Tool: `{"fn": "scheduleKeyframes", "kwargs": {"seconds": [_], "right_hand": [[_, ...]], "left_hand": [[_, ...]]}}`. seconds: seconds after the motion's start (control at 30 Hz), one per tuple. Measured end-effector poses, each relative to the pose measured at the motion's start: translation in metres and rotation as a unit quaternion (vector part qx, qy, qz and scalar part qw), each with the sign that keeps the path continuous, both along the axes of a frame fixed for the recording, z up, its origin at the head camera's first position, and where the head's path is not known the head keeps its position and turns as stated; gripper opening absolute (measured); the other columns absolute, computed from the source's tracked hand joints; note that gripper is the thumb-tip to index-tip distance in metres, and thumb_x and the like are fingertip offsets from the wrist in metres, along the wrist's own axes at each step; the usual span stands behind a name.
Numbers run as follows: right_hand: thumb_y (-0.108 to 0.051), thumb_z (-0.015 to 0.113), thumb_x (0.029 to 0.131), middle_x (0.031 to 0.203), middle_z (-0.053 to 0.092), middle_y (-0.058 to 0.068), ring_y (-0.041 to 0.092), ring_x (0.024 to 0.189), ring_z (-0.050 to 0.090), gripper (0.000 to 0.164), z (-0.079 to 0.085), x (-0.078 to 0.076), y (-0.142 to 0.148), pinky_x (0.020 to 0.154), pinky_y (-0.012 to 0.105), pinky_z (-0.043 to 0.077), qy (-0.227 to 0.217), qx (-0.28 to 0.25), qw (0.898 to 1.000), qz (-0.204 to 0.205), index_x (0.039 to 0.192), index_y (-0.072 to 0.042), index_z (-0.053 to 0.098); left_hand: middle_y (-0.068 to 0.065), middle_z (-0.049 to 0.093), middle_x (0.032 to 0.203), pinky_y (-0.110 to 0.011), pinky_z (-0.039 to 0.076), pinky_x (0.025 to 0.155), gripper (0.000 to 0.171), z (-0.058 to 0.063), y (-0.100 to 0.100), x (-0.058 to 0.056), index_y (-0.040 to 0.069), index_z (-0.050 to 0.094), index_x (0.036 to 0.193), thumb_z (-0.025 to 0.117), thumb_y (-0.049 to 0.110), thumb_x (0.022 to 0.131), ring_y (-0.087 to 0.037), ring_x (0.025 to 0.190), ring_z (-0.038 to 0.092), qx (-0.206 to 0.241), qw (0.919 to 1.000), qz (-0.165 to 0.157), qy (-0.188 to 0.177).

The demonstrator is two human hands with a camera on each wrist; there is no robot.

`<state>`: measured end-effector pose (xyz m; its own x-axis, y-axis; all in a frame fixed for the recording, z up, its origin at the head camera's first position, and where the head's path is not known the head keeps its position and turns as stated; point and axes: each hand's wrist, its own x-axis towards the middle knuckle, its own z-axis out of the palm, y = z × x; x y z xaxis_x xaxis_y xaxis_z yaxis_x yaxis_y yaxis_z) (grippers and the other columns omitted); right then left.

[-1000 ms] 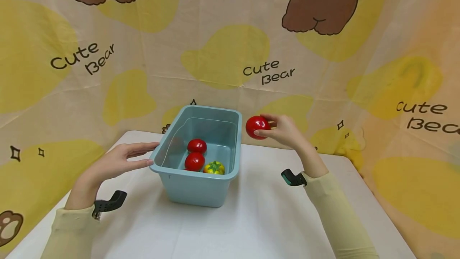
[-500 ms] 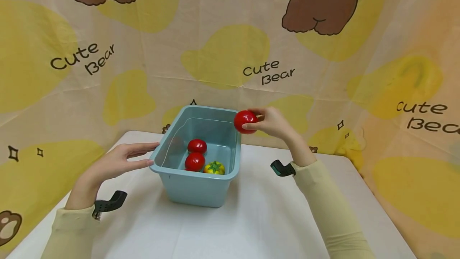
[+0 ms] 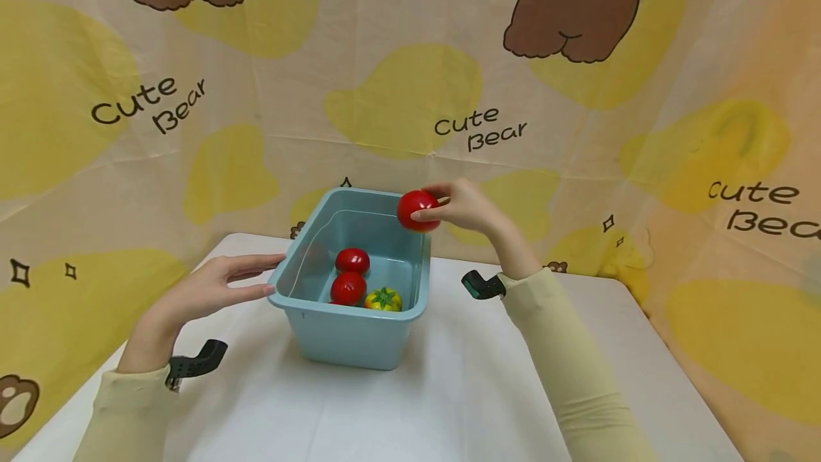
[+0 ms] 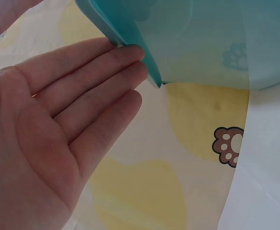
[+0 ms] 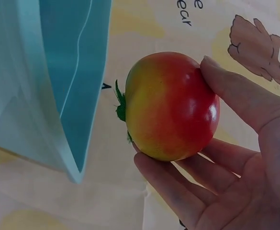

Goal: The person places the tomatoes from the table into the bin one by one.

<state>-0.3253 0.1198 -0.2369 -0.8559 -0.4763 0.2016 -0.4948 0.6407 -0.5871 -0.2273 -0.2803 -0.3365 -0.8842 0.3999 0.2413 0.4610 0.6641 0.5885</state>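
Note:
A red tomato (image 3: 413, 211) is pinched between thumb and fingers of my right hand (image 3: 471, 207), raised at the far right rim of a blue plastic bin (image 3: 349, 341). In the right wrist view, that tomato (image 5: 163, 108) shows a yellow-green side and a green leafy stem facing the bin. My left hand (image 3: 212, 289) touches the bin's left rim with straight fingers; the left wrist view shows its palm (image 4: 39, 139) bare. Inside the bin lie two red tomatoes (image 3: 352, 261) and a yellow one (image 3: 383, 299) with green leaves. Another bit of red is mostly hidden behind the near wall.
The bin stands on a white-covered table (image 3: 359, 419). Close behind the table hangs a printed cloth (image 3: 385, 91) with bears and yellow patches. A black wrist mount (image 3: 197, 360) sits on the left arm, another (image 3: 484, 285) on the right.
My right hand has carried the tomato leftward and slightly up, from beside the bin to over its right rim. The left hand and the bin have stayed in place.

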Motion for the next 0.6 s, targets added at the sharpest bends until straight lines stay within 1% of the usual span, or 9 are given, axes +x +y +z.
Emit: {"fn": "scheduleKeyframes", "kwargs": {"seconds": [0.13, 0.3, 0.5, 0.6], "right_hand": [[-0.037, 0.075, 0.08, 0.113, 0.067, 0.005, 0.023, 0.103, 0.063, 0.052, 0.001, -0.003, -0.006, 0.084, 0.035, 0.053, -0.01, 0.002, 1.0, -0.001, 0.123, -0.01, 0.064], [-0.038, 0.075, 0.079, 0.113, 0.066, 0.005, 0.023, 0.102, 0.06, 0.054, 0.003, -0.006, -0.015, 0.082, 0.035, 0.053, -0.02, 0.008, 1.0, -0.006, 0.124, -0.009, 0.063], [-0.038, 0.075, 0.079, 0.112, 0.066, 0.005, 0.022, 0.1, 0.058, 0.054, 0.002, -0.012, -0.025, 0.082, 0.034, 0.054, -0.024, 0.011, 1.0, -0.005, 0.123, -0.01, 0.063], [-0.038, 0.074, 0.08, 0.118, 0.065, 0.007, 0.022, 0.103, 0.06, 0.056, 0.001, -0.015, -0.028, 0.083, 0.033, 0.054, -0.026, 0.008, 1.0, -0.003, 0.126, -0.009, 0.061]], "left_hand": [[0.003, 0.057, 0.135, -0.023, 0.045, 0.096, 0.049, 0.0, 0.001, 0.0, 0.026, 0.052, 0.136, 0.065, 0.034, 0.09, -0.028, 0.123, 0.054, 0.002, 1.0, -0.001, 0.0], [0.003, 0.057, 0.134, -0.015, 0.042, 0.095, 0.048, -0.001, 0.0, 0.0, 0.026, 0.052, 0.136, 0.065, 0.034, 0.09, -0.022, 0.123, 0.054, 0.003, 1.0, -0.002, 0.005], [0.004, 0.056, 0.135, -0.014, 0.042, 0.095, 0.049, -0.001, 0.0, 0.0, 0.026, 0.052, 0.137, 0.065, 0.034, 0.09, -0.023, 0.123, 0.054, 0.002, 1.0, -0.001, 0.005], [0.004, 0.057, 0.134, -0.015, 0.042, 0.095, 0.049, -0.001, 0.0, 0.0, 0.026, 0.052, 0.137, 0.065, 0.034, 0.09, -0.018, 0.123, 0.054, 0.0, 1.0, -0.001, 0.007]]}}
